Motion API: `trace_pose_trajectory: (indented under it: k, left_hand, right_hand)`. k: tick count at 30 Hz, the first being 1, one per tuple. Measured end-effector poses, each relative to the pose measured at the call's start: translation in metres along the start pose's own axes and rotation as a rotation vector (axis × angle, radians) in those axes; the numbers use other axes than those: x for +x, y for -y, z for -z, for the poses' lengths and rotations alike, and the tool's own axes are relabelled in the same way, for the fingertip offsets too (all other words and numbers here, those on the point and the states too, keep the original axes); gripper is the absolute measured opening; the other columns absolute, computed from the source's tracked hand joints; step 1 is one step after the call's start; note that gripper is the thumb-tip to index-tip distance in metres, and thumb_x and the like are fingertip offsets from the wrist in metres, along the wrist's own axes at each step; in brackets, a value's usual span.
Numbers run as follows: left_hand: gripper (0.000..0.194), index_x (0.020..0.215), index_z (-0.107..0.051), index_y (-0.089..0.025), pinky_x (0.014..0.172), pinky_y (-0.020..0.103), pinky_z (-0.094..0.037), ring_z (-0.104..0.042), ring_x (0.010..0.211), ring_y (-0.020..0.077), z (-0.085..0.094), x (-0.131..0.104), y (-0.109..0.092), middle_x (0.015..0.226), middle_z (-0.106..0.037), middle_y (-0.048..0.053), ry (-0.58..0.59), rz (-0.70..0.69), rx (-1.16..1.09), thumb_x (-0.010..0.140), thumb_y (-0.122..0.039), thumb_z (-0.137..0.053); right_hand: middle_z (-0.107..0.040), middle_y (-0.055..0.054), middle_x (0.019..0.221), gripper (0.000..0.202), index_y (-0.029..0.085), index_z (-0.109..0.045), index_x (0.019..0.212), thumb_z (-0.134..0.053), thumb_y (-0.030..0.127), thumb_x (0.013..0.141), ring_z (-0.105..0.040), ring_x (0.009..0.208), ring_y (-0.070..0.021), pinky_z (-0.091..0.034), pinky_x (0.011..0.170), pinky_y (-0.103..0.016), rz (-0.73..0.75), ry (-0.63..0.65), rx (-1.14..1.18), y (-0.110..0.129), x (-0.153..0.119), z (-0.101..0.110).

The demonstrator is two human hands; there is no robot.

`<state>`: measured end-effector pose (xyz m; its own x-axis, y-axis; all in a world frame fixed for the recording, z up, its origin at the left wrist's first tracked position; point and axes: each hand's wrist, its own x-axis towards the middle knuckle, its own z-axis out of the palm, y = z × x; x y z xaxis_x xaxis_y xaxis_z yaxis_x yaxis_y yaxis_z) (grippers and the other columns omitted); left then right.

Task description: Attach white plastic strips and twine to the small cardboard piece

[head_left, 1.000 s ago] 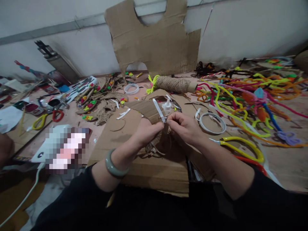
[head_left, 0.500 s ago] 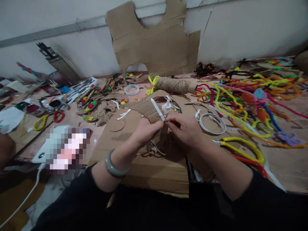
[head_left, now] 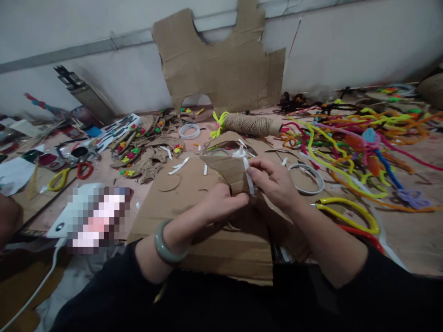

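Observation:
My left hand (head_left: 221, 203) is closed on a cut piece of brown cardboard (head_left: 230, 173), holding it above a larger cardboard sheet (head_left: 200, 258). A strip of white tape (head_left: 248, 177) runs along the right edge of the held piece. At that edge the thumb and fingers of my right hand (head_left: 273, 182) pinch the tape against the cardboard. Behind the piece, a white nozzle-like tip (head_left: 240, 151) shows, its lower part hidden. Short white scraps (head_left: 179, 166) lie on the sheet to the left.
A tape roll (head_left: 313, 179) and yellow-handled scissors (head_left: 349, 212) lie to the right, by tangled pipe cleaners (head_left: 346, 152). Farther back are a twine spool (head_left: 249, 124) and a standing cardboard cutout (head_left: 221, 69). A phone (head_left: 100, 219) lies left; another person's arm (head_left: 9, 216) shows at the edge.
The cardboard piece has turned, so its taped edge now faces right and stands more upright. My left hand has moved lower, and my right hand has slid right along with the tape.

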<state>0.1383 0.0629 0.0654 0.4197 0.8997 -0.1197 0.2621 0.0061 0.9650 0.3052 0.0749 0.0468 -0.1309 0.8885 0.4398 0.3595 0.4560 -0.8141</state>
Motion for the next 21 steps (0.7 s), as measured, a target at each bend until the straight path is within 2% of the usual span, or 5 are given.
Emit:
trace_pose_trajectory:
  k: [2,5,11,15,21]
  left_hand:
    - [0.006,0.067,-0.062,-0.019,0.066,0.030,-0.052,-0.059,0.065,0.0160,0.0003,0.0013,0.0006,0.065,-0.064,0.000,0.029,-0.022,-0.004,0.070,-0.023,-0.059]
    - [0.023,0.087,-0.067,-0.018,0.078,0.033,-0.054,-0.066,0.082,0.0197,0.0034,0.0062,0.0030,0.085,-0.072,0.004,-0.024,-0.066,-0.142,0.072,-0.035,-0.064]
    - [0.035,0.096,-0.068,-0.017,0.085,0.035,-0.055,-0.069,0.090,0.0215,0.0039,0.0093,0.0079,0.098,-0.076,0.007,-0.159,-0.077,-0.335,0.068,-0.038,-0.074]
    - [0.035,0.095,-0.069,-0.016,0.078,0.032,-0.055,-0.068,0.084,0.0194,0.0036,0.0077,0.0084,0.095,-0.075,0.006,-0.120,-0.040,-0.306,0.068,-0.039,-0.074]
    - [0.034,0.084,-0.069,-0.013,0.051,0.024,-0.042,-0.055,0.058,0.0129,0.0096,0.0047,0.0075,0.069,-0.067,0.003,-0.019,0.056,-0.013,0.073,-0.045,-0.069]
  right_hand:
    - [-0.061,0.000,0.071,0.016,0.020,-0.062,0.078,-0.055,0.033,0.085,-0.053,0.066,-0.0134,-0.042,0.064,-0.028,-0.089,0.023,0.078,0.0032,0.0001,-0.0011]
    - [-0.055,0.002,0.063,0.018,0.020,-0.058,0.071,-0.058,0.034,0.081,-0.047,0.058,-0.0113,-0.038,0.056,-0.026,-0.190,-0.001,0.151,0.0077,-0.0004,-0.0029]
    - [-0.051,0.003,0.063,0.018,0.020,-0.059,0.072,-0.057,0.035,0.081,-0.044,0.058,-0.0108,-0.038,0.057,-0.026,-0.156,0.062,0.204,0.0082,-0.0008,-0.0044]
    - [-0.051,0.003,0.063,0.021,0.020,-0.059,0.073,-0.059,0.039,0.083,-0.044,0.059,-0.0113,-0.038,0.057,-0.026,-0.167,0.032,0.223,0.0063,-0.0010,-0.0043]
    - [-0.049,0.004,0.063,0.036,0.021,-0.056,0.073,-0.064,0.055,0.080,-0.042,0.058,-0.0100,-0.036,0.055,-0.024,-0.236,-0.070,0.320,0.0018,0.0018,-0.0013]
